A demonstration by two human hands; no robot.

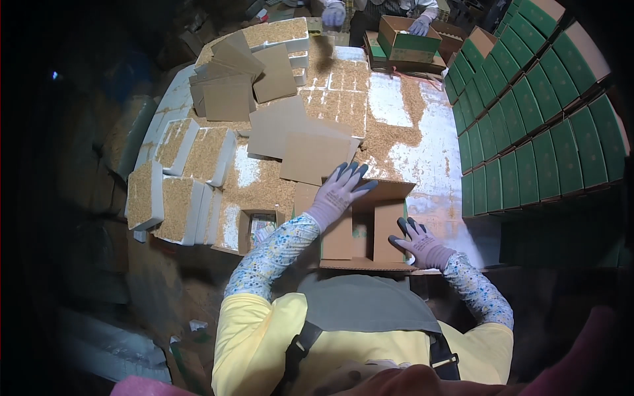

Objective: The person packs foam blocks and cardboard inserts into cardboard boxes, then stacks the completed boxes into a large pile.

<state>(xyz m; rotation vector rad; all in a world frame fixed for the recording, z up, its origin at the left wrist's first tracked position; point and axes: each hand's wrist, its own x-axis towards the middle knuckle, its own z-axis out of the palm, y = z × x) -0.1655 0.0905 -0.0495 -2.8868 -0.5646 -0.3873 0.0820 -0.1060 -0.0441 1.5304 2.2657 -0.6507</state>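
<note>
A cardboard box [362, 260] with some flaps folded inward stands at the table's near edge, right before me. Through the gap between its flaps a bit of the inside [363, 232] shows. My left hand [338, 194], in a light glove with dark fingertips, rests fingers spread over the box's far left corner, beside the raised far flap [389, 190]. At the box's right side is my right hand [421, 243], gloved alike, its fingers apart and touching or nearly touching the side wall. Neither hand grips anything that I can see.
Loose cardboard sheets [317, 156] lie beyond the box. White foam trays [178, 208] filled with brown grain-like material stand left, near a small open carton [245, 232]. Stacked green boxes [535, 143] wall the right. Across the table, a person's gloved hand [420, 25] reaches into another box [408, 47].
</note>
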